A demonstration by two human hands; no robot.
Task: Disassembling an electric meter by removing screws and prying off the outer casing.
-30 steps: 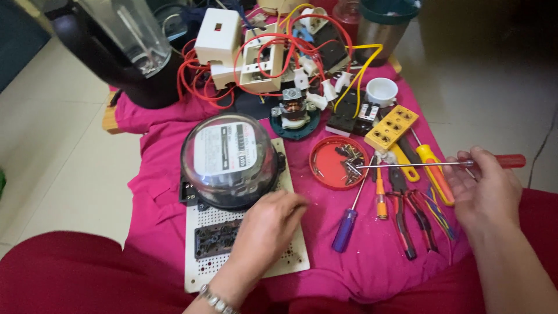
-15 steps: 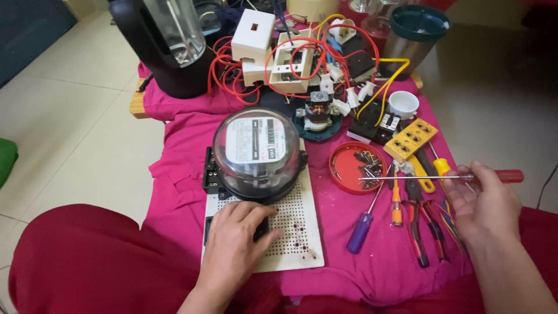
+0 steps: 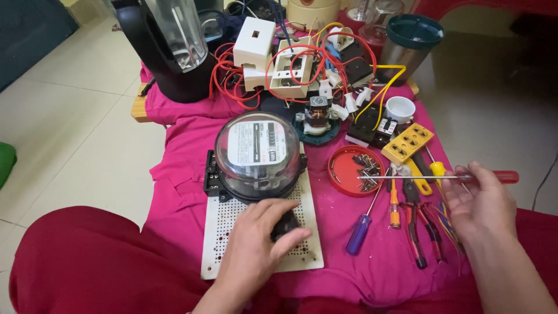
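The left hand (image 3: 256, 244) curls its fingers around a black part (image 3: 285, 224) on the white board (image 3: 221, 244), just below the round meter (image 3: 258, 154). The right hand (image 3: 479, 203) grips a red screwdriver (image 3: 442, 176), right of the meter. Hold the board steady and aim the tip slowly.

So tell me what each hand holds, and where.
Right hand: red-handled screwdriver, gripped at the handle. Left hand: grips a small black part on the perforated board.

A pink cloth (image 3: 192, 139) carries a white dotted perforated board (image 3: 232, 232), red lid (image 3: 349, 168), and yellow terminal block (image 3: 407, 143).
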